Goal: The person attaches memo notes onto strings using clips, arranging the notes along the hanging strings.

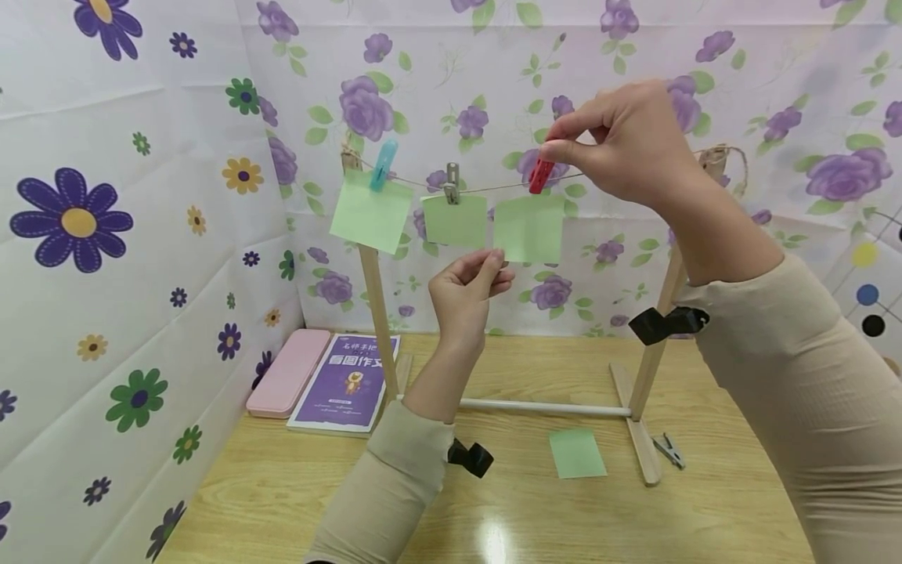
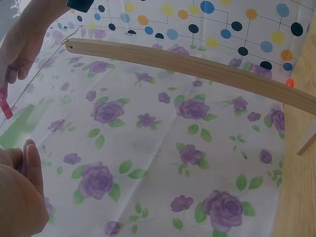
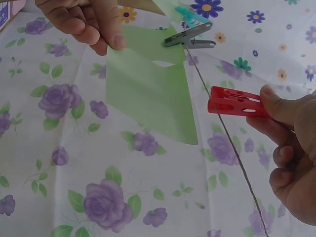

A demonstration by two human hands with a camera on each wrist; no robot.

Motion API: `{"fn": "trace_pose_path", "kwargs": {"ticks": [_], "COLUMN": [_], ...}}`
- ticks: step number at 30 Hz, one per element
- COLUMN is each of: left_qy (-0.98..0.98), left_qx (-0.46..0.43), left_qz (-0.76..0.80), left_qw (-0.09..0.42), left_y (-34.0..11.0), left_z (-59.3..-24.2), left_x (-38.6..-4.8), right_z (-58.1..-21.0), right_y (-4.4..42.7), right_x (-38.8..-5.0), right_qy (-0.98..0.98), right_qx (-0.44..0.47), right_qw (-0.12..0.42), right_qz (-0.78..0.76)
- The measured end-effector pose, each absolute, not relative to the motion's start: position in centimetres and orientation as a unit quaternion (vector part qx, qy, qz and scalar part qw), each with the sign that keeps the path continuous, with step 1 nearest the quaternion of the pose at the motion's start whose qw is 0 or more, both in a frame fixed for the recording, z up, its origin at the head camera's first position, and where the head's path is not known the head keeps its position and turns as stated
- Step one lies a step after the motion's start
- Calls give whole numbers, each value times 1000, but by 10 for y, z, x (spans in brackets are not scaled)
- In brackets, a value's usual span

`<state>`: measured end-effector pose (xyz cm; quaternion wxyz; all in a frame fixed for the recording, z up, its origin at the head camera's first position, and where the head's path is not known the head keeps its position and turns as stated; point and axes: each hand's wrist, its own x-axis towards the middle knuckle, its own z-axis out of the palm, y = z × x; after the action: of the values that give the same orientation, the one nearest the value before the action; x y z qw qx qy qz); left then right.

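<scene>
My left hand (image 1: 465,294) pinches a green paper square (image 1: 528,229) at its lower left corner, between thumb and fingers. Just above that square, my right hand (image 1: 620,145) holds a red clothespin (image 1: 540,174) by its handle end. The clothespin's nose is at the string (image 3: 232,138), and in the right wrist view a gap shows between it and the paper. To the left, a grey clothespin (image 1: 452,184) keeps a second green square (image 1: 454,222) on the string. Further left hangs a third square (image 1: 371,210) under a blue clothespin (image 1: 383,166).
Two wooden posts (image 1: 377,313) carry the string, joined low down by a white rod (image 1: 543,407). On the table lie a loose green square (image 1: 578,453) and a grey clothespin (image 1: 669,452). A purple book (image 1: 345,384) and a pink case (image 1: 290,372) lie at the back left.
</scene>
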<state>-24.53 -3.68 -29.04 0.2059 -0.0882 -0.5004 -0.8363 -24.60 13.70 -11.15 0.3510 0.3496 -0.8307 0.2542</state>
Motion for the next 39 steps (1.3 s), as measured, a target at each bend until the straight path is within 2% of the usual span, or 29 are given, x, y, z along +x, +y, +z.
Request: {"fn": "trace_pose_path", "kwargs": {"ticks": [11,39], "left_qy": [-494,-478], "left_qx": [-94,-109], "left_qz": [-838,-843], "left_qw": [212,221], "left_y": [-34,-33], "left_z": [-287,-286], "left_x": [-246,-248], "right_z": [-112,-109], "right_y": [135,134], "right_x": [-248,-251], "right_qy": [-839,-889], "right_qx": [357,341], "right_qw": [343,249], "right_qz": [225,179]}}
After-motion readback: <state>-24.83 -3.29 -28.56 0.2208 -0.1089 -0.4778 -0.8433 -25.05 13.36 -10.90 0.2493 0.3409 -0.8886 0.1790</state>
